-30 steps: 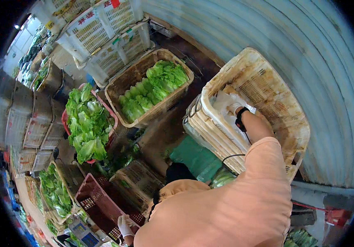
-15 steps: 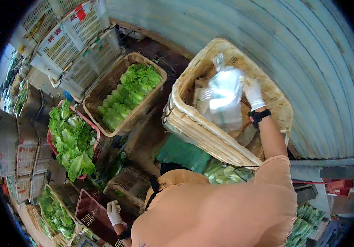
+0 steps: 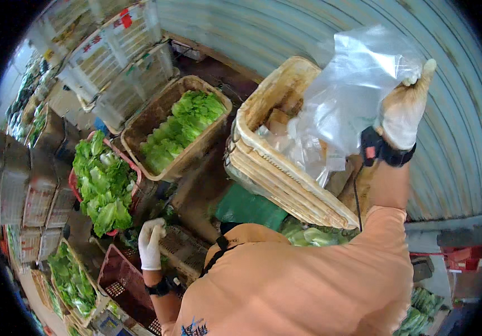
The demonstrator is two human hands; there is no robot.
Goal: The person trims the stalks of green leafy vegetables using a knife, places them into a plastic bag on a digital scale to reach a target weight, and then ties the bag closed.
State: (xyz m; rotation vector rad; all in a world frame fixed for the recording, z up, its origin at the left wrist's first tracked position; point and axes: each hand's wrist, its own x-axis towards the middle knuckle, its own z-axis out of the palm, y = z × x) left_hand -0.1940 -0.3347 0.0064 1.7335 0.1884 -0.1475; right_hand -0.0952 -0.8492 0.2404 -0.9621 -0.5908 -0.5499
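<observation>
My right hand [image 3: 406,109], in a white glove with a black wrist strap, grips a clear plastic bag [image 3: 358,84] by its edge. The bag hangs above a stack of dirty cream plastic crates [image 3: 285,173]. More clear plastic bags [image 3: 302,148] lie inside the top crate, close to the lifted one. Low on the left is my left hand [image 3: 151,245], also gloved in white. Its fingers are curled in, and whether they hold anything is hidden. It hovers beside a dark brown crate [image 3: 187,246], apart from the lettuce.
Left of the stack, a brown crate [image 3: 131,140] holds green lettuce heads [image 3: 185,126]. Loose lettuce [image 3: 103,187] overfills a red basket. A maroon crate [image 3: 126,280] stands at lower left. White crates [image 3: 112,61] are piled behind, and a corrugated metal wall [image 3: 453,140] runs along the right.
My right hand has risen out of the top crate and moved right, pulling up a clear plastic bag that now spreads out. My left hand has moved up, away from the maroon crate.
</observation>
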